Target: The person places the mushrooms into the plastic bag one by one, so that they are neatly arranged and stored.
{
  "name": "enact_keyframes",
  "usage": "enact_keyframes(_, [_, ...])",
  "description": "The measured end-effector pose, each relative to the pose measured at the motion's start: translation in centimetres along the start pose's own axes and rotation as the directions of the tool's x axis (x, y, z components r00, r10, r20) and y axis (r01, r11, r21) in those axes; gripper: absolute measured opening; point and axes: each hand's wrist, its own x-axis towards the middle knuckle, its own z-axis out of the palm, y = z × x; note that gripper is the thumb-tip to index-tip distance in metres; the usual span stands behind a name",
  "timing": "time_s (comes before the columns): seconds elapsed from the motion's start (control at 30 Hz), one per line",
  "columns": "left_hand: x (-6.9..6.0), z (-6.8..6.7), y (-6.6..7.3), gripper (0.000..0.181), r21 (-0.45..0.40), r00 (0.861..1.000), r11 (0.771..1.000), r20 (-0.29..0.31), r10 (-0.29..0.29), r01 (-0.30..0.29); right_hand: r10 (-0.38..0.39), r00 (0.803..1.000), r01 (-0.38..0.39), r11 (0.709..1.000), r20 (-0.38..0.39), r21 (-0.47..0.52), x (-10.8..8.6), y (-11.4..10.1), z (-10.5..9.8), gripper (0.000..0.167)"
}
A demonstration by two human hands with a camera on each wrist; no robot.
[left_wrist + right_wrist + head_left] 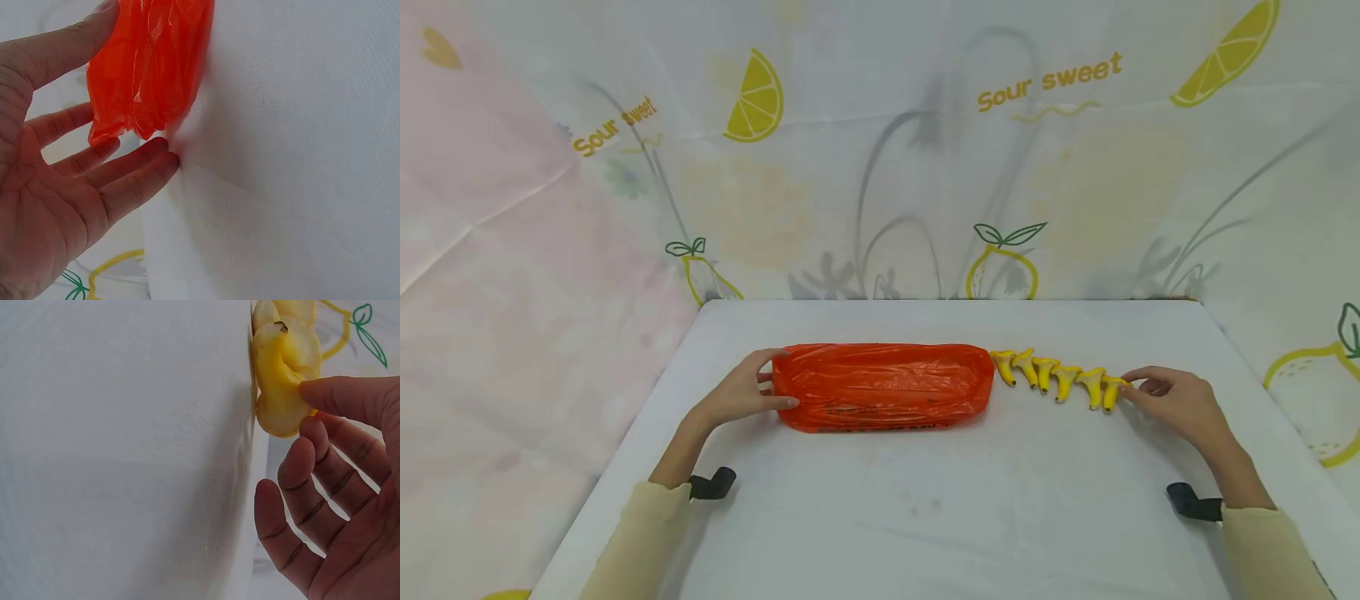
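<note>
An elongated red plastic bag (883, 387) lies across the table. At its left end is my left hand (741, 392), thumb on the near edge and index finger at the far corner, fingers spread. The left wrist view shows the thumb against the red plastic (150, 62) and the other fingers of the left hand (81, 169) loosely bent by its end. Several yellow banana-shaped pieces (1064, 382) run in a row from the bag's right end. My right hand (1180, 404) pinches the rightmost yellow piece (281, 381) between thumb and index finger; the right hand's (344, 481) other fingers are loosely bent.
The white table (925, 517) has its far edge against a printed cloth (880, 167) with lemons and lettering. More of this cloth hangs at both sides. Black straps with small dark mounts (713, 483) are on both wrists.
</note>
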Motion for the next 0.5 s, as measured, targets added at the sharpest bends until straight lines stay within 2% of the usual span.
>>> enact_keyframes(0.5, [0.02, -0.02, 0.17, 0.087, 0.006, 1.0, 1.0, 0.007, -0.016, 0.016, -0.008, 1.0, 0.007, 1.0, -0.025, -0.017, -0.3, -0.62, -0.38, 0.028])
